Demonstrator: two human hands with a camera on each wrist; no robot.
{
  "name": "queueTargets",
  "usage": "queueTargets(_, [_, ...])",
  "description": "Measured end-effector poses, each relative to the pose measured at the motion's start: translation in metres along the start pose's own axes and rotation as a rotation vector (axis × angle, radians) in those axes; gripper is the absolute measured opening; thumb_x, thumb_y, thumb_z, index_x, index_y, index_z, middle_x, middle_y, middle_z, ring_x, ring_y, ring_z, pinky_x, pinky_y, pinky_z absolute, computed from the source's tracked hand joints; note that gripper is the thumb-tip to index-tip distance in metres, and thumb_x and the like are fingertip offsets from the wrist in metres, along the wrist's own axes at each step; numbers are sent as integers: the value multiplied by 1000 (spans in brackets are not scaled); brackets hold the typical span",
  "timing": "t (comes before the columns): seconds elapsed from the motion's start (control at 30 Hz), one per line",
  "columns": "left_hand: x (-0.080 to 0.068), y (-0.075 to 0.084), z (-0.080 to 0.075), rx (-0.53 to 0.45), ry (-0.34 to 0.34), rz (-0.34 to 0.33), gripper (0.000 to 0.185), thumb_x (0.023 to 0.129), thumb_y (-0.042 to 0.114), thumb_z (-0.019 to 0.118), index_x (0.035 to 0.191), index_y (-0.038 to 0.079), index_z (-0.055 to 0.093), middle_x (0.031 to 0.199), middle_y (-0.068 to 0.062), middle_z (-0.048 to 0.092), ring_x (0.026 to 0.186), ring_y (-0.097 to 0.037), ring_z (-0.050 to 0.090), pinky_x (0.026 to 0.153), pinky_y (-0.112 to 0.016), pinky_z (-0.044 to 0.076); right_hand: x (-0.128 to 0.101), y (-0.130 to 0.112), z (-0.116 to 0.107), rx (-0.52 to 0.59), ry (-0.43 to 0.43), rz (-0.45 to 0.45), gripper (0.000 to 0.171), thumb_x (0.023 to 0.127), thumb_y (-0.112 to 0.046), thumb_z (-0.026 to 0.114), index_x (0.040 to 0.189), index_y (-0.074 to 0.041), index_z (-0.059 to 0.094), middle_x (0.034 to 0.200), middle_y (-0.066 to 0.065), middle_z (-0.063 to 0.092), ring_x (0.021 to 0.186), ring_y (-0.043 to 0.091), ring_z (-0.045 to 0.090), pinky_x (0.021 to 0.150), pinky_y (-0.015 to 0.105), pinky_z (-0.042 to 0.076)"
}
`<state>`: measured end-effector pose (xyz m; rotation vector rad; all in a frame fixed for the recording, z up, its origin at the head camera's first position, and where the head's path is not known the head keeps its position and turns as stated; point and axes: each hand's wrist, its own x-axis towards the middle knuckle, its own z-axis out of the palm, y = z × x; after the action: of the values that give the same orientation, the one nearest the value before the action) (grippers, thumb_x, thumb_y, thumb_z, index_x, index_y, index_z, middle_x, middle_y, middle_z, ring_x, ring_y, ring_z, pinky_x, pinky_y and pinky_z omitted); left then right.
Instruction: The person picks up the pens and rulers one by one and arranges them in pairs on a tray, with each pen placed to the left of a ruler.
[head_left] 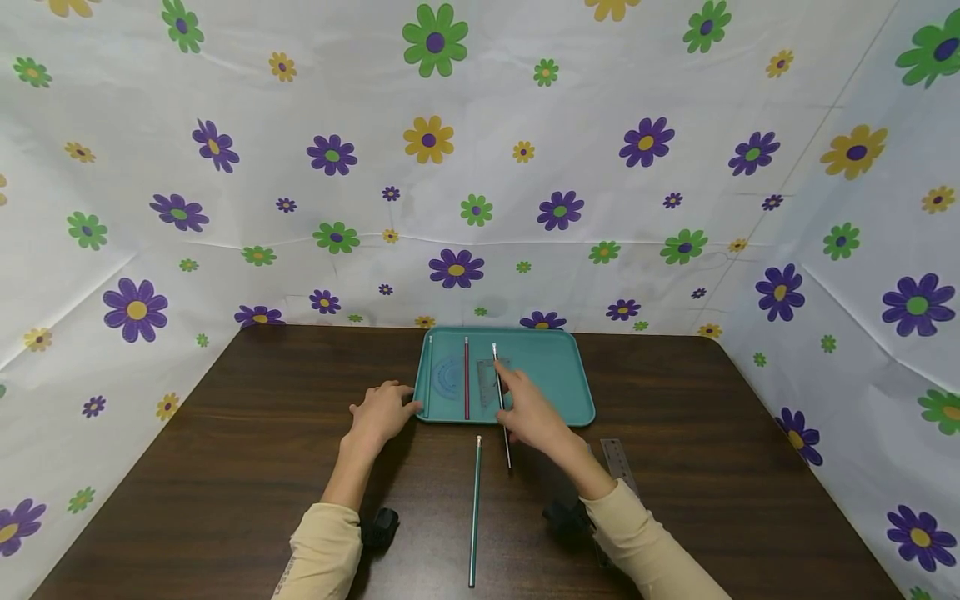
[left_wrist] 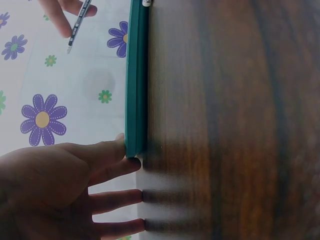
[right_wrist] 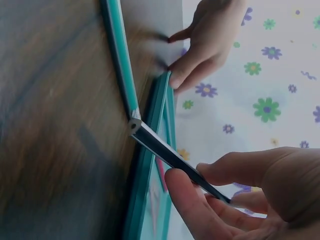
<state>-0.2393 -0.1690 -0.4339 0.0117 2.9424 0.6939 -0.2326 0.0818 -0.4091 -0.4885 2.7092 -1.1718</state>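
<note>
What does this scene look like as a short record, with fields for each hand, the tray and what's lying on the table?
left hand: fingers straight, touching the near left corner of the tray
right hand: pinches a dark pencil, angled over the tray's near edge
tray: teal, at the far middle of the table; holds a red pencil, a protractor and a clear set square, partly hidden
table: dark wood; a green pencil lies in front of the tray, a metal ruler beside the right forearm

A staged recording booth: flower-print sheets (head_left: 480, 167) wall in a wooden table (head_left: 225, 450)
</note>
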Motion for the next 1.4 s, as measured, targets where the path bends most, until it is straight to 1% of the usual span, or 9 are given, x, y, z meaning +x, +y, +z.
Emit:
queueTargets(0.2, [1,1,0,4,4,5,47,99,33,61,138,6,59,151,-25,43,138,-55,35,101,-84,21,8,7,-6,-22,63,7,76,88,5,63,156,-6,31,124,22,52,47,15,53,44,26,51])
queueTargets(0.37, [1,0,0,4,2,2,47,99,32,61,138,6,59,151,-25,43,138,-55,35,101,-84,20,15,14,-10,-19,100,24,71,88,4,63,153,-3,36,127,23,53,48,15,53,45,26,50])
queueTargets(0.5, [1,-1,1,5,3,4,47,99,33,61,138,6,59,151,-25,43,137,-55,36,101,-85,20,20,21,-14,0,119,48,64,90,3,62,150,0,41,132,24,54,51,25,60,45,27,49])
queueTargets(0.6, [1,-2,2,7,8,8,47,99,32,61,137,6,60,151,-25,44,137,-55,36,100,-85,21,25,26,-17,12,135,65,60,91,2,61,148,1,43,133,24,56,52,27,64,46,28,46])
queueTargets(0.73, [1,-2,2,7,8,10,47,99,32,61,137,6,60,150,-25,44,137,-55,36,100,-85,21,29,31,-21,24,149,87,57,93,-1,62,147,2,45,133,24,57,51,24,64,46,28,47])
queueTargets(0.93, [1,-1,1,11,5,11,46,99,32,61,138,7,60,151,-25,44,137,-55,36,100,-85,21,35,38,-26,22,158,114,57,92,-2,63,146,3,46,133,25,58,55,28,67,47,28,50])
queueTargets(1.13, [2,-2,2,6,5,9,48,99,34,61,139,7,59,152,-24,43,138,-54,36,100,-85,21,44,43,-27,12,169,122,53,92,-3,63,143,2,50,134,23,60,50,23,66,49,28,52])
queueTargets(1.4, [2,-2,2,12,7,10,49,99,35,61,139,7,59,151,-24,44,137,-54,36,101,-84,22,54,47,-23,-48,169,140,51,91,-3,63,141,2,53,131,22,62,51,21,66,52,27,53])
